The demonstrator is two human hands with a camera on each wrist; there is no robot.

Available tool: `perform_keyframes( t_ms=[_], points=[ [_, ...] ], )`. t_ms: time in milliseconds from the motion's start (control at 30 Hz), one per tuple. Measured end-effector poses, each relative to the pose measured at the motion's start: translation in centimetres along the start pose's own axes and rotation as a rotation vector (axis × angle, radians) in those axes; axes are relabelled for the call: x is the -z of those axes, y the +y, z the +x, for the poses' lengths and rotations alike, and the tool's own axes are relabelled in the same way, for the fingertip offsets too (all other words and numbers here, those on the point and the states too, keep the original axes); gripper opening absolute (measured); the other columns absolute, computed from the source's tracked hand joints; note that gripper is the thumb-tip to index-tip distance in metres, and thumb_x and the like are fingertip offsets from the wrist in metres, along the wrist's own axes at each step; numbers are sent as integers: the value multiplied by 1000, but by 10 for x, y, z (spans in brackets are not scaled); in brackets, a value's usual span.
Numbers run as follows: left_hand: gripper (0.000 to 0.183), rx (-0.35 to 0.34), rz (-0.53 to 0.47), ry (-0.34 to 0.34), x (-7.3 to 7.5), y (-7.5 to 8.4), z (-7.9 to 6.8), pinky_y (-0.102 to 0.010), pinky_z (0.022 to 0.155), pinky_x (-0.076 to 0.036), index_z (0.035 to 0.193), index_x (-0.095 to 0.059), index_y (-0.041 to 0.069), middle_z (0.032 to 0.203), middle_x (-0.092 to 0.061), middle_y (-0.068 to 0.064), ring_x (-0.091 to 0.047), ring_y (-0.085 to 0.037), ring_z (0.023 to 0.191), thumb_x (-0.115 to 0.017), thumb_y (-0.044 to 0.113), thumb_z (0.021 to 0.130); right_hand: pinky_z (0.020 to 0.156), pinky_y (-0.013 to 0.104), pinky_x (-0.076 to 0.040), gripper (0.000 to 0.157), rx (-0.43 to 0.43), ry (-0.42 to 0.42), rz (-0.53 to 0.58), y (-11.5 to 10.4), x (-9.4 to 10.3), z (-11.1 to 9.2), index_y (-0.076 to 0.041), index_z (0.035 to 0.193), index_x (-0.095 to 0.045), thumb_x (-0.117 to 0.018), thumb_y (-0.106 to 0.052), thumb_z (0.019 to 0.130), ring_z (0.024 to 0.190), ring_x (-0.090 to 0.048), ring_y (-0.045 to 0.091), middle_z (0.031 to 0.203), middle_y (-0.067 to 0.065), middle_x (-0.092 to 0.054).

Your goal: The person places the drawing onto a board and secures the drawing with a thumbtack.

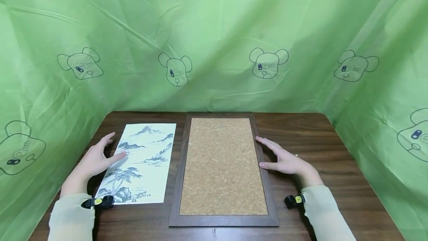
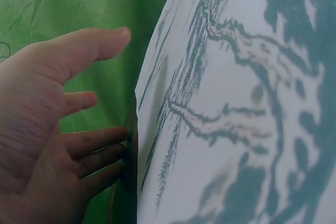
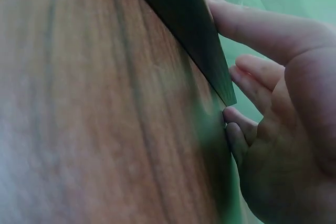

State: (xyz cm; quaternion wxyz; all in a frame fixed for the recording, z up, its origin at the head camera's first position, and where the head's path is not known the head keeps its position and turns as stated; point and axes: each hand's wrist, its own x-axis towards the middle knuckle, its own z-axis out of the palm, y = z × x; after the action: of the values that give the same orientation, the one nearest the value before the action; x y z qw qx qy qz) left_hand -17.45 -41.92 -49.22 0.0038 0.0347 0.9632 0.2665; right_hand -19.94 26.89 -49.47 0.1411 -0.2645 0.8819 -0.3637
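Observation:
A sheet of white paper printed with blue-grey mountains, pines and rocks lies flat, slightly slanted, on the table's left. My left hand is over its left edge, fingers spread, the thumb overlapping the picture. In the left wrist view the printed paper fills the right side, beside the loosely spread left hand. A cork board in a dark wooden frame lies upright in the middle. The fingertips and thumb of my right hand rest at the frame's right edge, also seen in the right wrist view beside the right hand.
The dark wood-grain table runs back to a green curtain printed with bear heads, which encloses it on the left, back and right. A narrow strip of table separates the paper from the framed board. Black wrist cameras sit at both cuffs.

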Motion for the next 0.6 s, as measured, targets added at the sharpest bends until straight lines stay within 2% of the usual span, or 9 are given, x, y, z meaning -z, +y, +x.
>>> perform_keyframes(
  t_ms=[100, 300, 433, 600],
  points=[
    [111, 9, 22, -29, -1, 0, -1, -76, 98, -30, 162, -16, 7, 157, -30, -32, -27, -60, 137, -73, 62, 84, 116, 60, -23, 95, 7, -5, -5, 2, 0, 0, -30, 163, -16, -74, -48, 90, 153, -16, 28, 167, -2, -17],
    [125, 41, 40, -53, -5, 3, -2, -77, 98, -25, 163, -13, 11, 157, -25, -34, -17, -63, 137, -79, 68, 74, 116, 62, -23, 93, 14, -3, 4, 3, -1, 0, -29, 163, -17, -74, -46, 91, 153, -15, 29, 167, -2, -17],
    [131, 47, 59, -67, -9, 6, -1, -77, 100, -22, 163, -12, 10, 157, -23, -35, -14, -62, 138, -80, 72, 69, 115, 64, -22, 93, 16, -4, 9, 3, -2, -1, -28, 163, -17, -74, -44, 92, 153, -14, 31, 168, 0, -16],
    [137, 45, 102, -44, -12, 8, 0, -75, 101, -20, 161, -17, 5, 153, -26, -38, -18, -62, 136, -78, 78, 63, 116, 63, -22, 93, 7, -13, 19, 3, -2, 0, -29, 163, -16, -73, -45, 92, 153, -13, 29, 168, -1, -15]
  ],
)
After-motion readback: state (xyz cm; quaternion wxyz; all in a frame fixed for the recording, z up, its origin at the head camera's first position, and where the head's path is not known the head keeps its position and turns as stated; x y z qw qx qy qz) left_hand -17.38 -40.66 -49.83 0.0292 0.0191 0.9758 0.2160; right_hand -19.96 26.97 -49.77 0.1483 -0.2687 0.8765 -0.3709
